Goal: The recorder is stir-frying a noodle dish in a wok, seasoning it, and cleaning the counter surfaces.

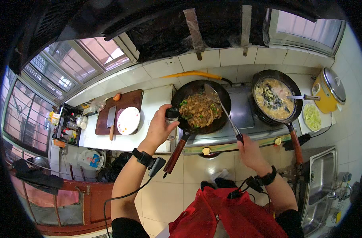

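Note:
My left hand (160, 124) grips a small jar with a black lid (172, 113) at the left rim of a black wok (223, 90). Browned, chopped food with green bits (200, 110) lies in this wok. My right hand (251, 151) is closed around the dark handle of a metal spatula (225, 110), whose blade rests in the food near the wok's far side. On the right of the stove, a second wok (297, 86) holds a pale soup with dark leafy pieces (273, 99); a utensil with a metal handle (303, 97) leans over its right rim.
Left, a brown cutting board (133, 99) bears a cleaver (111, 119), a white plate (128, 120) and a reddish vegetable (117, 97). Both woks' wooden handles (176, 153) jut over the stove's front edge. Right are a bowl of shredded greens (312, 117), a yellow pot (327, 92) and a sink (322, 178).

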`<state>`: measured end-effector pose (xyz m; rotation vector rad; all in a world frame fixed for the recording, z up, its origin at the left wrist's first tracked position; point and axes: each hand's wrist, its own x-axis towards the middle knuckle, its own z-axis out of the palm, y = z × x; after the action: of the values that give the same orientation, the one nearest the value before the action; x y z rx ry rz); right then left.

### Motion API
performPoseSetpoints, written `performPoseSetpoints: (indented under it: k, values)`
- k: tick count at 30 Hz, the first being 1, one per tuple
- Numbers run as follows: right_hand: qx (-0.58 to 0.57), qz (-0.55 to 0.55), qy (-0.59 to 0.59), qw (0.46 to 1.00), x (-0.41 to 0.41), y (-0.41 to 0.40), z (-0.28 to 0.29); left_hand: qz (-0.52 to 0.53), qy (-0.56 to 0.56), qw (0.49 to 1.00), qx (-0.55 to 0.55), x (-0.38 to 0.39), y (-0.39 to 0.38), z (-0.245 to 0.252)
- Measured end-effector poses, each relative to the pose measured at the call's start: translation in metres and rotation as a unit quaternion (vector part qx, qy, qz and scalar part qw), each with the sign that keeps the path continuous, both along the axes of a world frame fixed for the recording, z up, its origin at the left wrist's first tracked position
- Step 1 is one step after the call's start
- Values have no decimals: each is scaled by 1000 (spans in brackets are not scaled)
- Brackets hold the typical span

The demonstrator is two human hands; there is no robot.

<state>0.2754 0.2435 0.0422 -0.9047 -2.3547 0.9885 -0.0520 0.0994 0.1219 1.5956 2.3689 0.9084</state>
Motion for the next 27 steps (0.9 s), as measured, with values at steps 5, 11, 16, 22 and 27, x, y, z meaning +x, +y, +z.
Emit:
performPoseSetpoints:
  k: [5, 11, 16, 22, 27]
  values:
    - [-92, 57, -25, 994, -19, 15, -16, -25, 38, 998, -44, -5, 14, -6]
    - [-129, -19, -37, 991, -7, 7, -16, -30, 72, 996, -51, -10, 27, -3]
    - [3, -8, -35, 999, -15, -2, -19, -16, 61, 998, 30, -4, 44, 4]
    - [-23, -40, -72, 996, -19, -17, -8, 14, 80, 996, -48, -10, 46, 3]
    - [-65, -39, -124, 989, -16, -20, 2, 42, 52, 996, 52, -9, 41, -7]
